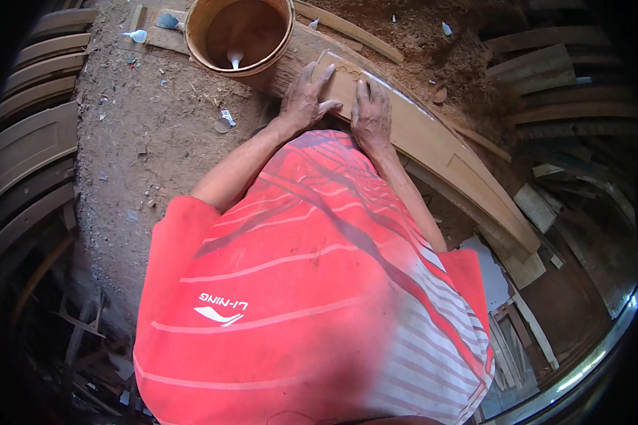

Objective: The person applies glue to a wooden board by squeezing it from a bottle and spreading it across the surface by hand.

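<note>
Red shirt point(298, 290): nearest, the person bent low, probably so that body weight can bear on the hands.
Left hand point(307, 99): fingers spread, thumb out, laid on the panel's near end; not closed around anything.
Right hand point(371, 117): fingers extended, tips on the panel top; likewise open, apparently pressing or steadying.
Wooden panel point(422, 138): just beyond the knees, running off to the right; a white bead point(391, 88), perhaps glue, lines its far edge.
Bucket point(204, 53): beyond the left hand, seemingly placed for easy reach; holds brown matter point(262, 35), liquid or powder unclear, and a white conical tip point(235, 59).
Paintbrush point(168, 21): beside the bucket, bristles leftward.
Stacked boards point(46, 78): far left.
</note>
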Motion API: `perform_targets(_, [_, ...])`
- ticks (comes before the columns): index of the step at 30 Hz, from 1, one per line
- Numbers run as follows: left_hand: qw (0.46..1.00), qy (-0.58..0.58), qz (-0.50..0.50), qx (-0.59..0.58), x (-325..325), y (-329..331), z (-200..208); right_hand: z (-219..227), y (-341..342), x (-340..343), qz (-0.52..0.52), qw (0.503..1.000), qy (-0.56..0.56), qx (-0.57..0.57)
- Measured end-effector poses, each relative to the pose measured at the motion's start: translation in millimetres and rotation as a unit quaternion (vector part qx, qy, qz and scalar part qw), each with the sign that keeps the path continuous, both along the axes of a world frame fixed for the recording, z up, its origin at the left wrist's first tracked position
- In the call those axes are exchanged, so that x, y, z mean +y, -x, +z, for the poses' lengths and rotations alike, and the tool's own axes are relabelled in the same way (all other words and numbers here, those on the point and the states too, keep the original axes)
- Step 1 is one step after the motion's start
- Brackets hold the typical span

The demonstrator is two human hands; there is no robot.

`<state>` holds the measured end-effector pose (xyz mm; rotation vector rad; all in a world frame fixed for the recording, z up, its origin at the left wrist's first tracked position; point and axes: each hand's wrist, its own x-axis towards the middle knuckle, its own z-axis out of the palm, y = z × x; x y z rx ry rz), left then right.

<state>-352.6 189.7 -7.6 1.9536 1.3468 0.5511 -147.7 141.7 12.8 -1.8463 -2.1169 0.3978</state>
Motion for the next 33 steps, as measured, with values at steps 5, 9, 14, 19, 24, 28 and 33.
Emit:
perform_targets(5, [1.0,-0.017,-0.002,-0.012,-3,0,-2,13,5,8,-0.006,0.999,0.027,-0.025])
perform_targets(9, [1.0,-0.012,-0.002,-0.018,-3,-3,0,12,3,7,-0.008,1.0,0.011,-0.029])
perform_targets(14, [1.0,-0.003,-0.001,-0.009,-4,-4,3,20,2,14,0.001,1.0,-0.021,-0.018])
perform_targets(19, [1.0,-0.002,-0.005,-0.001,-6,-5,3,25,4,28,-0.004,1.0,-0.017,0.001])
perform_targets(24, [1.0,-0.003,-0.004,-0.012,-4,-4,5,25,6,38,-0.031,0.999,0.024,0.004])
perform_targets(28, [1.0,-0.018,-0.012,-0.005,-2,-4,7,16,3,43,-0.046,0.998,0.042,0.03])
perform_targets(33, [1.0,-0.006,-0.012,-0.024,7,2,5,2,-4,43,-0.031,0.989,-0.037,0.137])
